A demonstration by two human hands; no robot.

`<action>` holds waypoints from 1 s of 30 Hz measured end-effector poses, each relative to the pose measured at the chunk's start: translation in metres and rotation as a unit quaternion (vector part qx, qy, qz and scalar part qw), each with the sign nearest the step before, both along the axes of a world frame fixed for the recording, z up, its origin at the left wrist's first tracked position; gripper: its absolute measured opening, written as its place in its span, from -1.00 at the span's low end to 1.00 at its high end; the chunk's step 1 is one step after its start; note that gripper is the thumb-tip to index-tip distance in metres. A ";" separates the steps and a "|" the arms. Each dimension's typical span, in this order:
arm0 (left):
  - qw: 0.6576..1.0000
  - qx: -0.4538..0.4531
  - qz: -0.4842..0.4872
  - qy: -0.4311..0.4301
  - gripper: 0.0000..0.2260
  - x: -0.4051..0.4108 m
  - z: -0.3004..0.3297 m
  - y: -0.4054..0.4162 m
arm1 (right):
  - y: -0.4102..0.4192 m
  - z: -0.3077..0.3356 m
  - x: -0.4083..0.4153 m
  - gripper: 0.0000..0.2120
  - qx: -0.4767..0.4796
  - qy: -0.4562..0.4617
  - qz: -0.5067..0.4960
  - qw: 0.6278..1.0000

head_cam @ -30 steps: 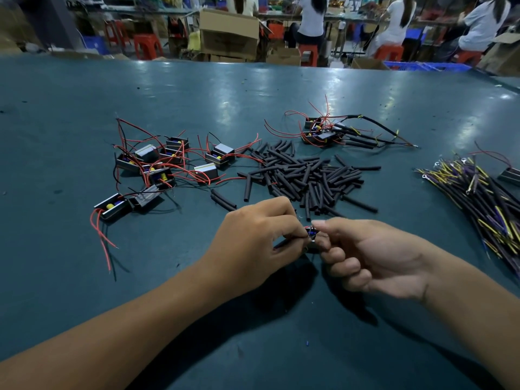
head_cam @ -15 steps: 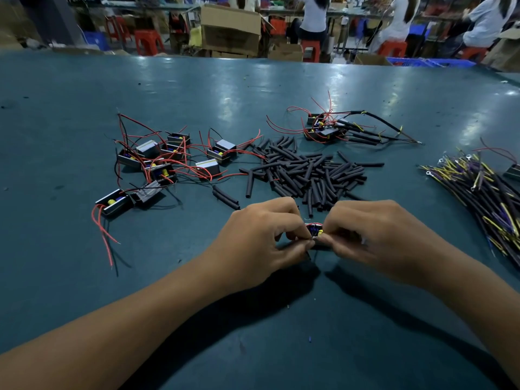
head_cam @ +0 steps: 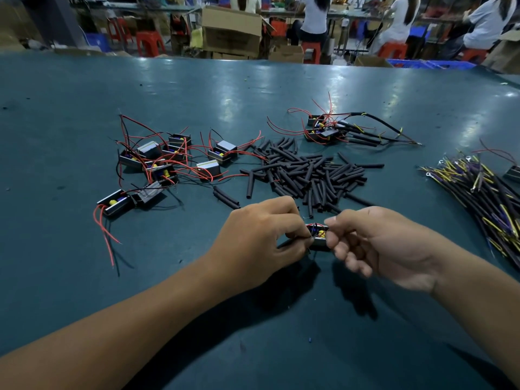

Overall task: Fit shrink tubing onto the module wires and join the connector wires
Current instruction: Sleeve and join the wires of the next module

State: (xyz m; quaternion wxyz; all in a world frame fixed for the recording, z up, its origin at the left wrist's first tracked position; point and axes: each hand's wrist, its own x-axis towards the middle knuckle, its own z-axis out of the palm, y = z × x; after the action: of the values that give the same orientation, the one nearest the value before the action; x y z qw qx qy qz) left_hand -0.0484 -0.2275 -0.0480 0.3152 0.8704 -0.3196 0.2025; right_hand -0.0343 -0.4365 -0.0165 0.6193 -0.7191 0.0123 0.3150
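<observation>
On the teal counter point(head_cam: 84, 277) I see my left hand point(head_cam: 261, 237) pinching a thin wire at the small module point(head_cam: 319, 237), which my right hand point(head_cam: 374, 246) steadies with curled fingers, probably to thread tubing. Just beyond lies the shrink tubing pile point(head_cam: 304, 173), loose modules point(head_cam: 168, 161) left, connector wires point(head_cam: 484, 190) right; nothing blocks my reach.

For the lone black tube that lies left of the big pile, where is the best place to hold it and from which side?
Probably pinch the lone black tube at its middle, coming from above, fingers on its two long sides. It lies flat on the green table, near end clear of the tube pile, so a top pinch should not disturb the others.
</observation>
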 end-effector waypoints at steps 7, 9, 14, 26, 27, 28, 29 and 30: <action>1.000 0.002 0.005 0.000 -0.92 0.000 0.000 0.001 | 0.003 -0.001 -0.002 -0.68 0.013 0.015 -0.010 1.000; 1.000 0.002 0.004 0.001 -0.92 0.000 0.000 0.000 | 0.005 -0.002 -0.002 -0.66 0.018 0.021 -0.028 0.999; 1.000 0.000 -0.002 0.004 -0.90 -0.001 -0.001 -0.001 | 0.008 -0.004 -0.004 -0.72 0.031 0.013 -0.057 0.998; 0.994 -0.057 -0.030 0.091 -0.86 0.005 -0.003 0.003 | -0.005 -0.011 0.003 -0.88 -0.151 -0.557 0.098 0.811; 0.992 -0.064 -0.036 0.104 -0.85 0.006 -0.002 0.003 | -0.007 -0.010 0.005 -0.90 -0.188 -0.634 0.130 0.738; 0.990 -0.071 -0.041 0.115 -0.86 0.006 -0.002 0.004 | -0.009 -0.009 0.007 -0.91 -0.211 -0.677 0.157 0.687; 0.989 -0.075 -0.044 0.121 -0.87 0.006 -0.002 0.004 | -0.010 -0.008 0.010 -0.91 -0.221 -0.702 0.176 0.654; 0.989 -0.075 -0.043 0.120 -0.88 0.006 -0.002 0.004 | -0.012 -0.008 0.011 -0.92 -0.221 -0.709 0.188 0.643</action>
State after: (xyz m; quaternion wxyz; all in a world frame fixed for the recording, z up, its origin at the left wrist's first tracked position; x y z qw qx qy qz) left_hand -0.0421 -0.2238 -0.0505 0.4235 0.8479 -0.3006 0.1064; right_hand -0.0228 -0.4484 -0.0246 0.1890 -0.8251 -0.4961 -0.1934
